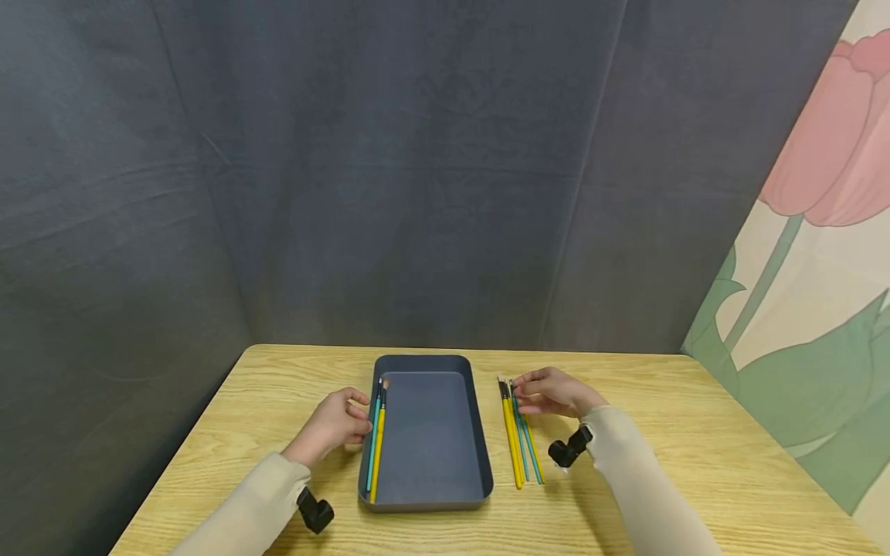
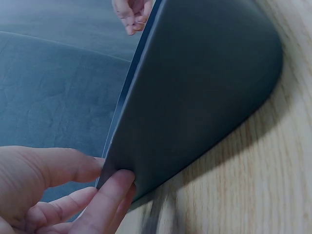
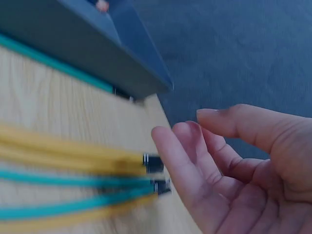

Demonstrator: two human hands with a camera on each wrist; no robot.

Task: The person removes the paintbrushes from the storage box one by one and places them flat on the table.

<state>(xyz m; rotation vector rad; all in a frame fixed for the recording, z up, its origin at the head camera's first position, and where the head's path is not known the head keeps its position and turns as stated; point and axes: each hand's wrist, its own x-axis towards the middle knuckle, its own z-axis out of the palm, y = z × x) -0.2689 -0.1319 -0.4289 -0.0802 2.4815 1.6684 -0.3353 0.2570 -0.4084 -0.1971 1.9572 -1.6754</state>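
A dark grey rectangular tray (image 1: 431, 440) lies on the table. Along its left wall rest a teal paintbrush (image 1: 373, 448) and a yellow paintbrush (image 1: 378, 444), bristles pointing away. My left hand (image 1: 332, 423) pinches the tray's left rim, thumb over the edge and fingers on the outer wall (image 2: 195, 83). To the right of the tray lie several yellow and teal paintbrushes (image 1: 513, 440), roughly parallel. Over their bristle ends, my right hand (image 1: 552, 392) has loosely bent fingers with nothing between them. In the right wrist view, another teal brush (image 3: 58, 66) runs beside the tray's base.
The light wood table (image 1: 660, 448) reaches past the tray on both sides. A dark grey cloth (image 1: 431, 193) hangs behind its far edge and on the left. At the right is a panel with a pink tulip pattern (image 1: 820, 154).
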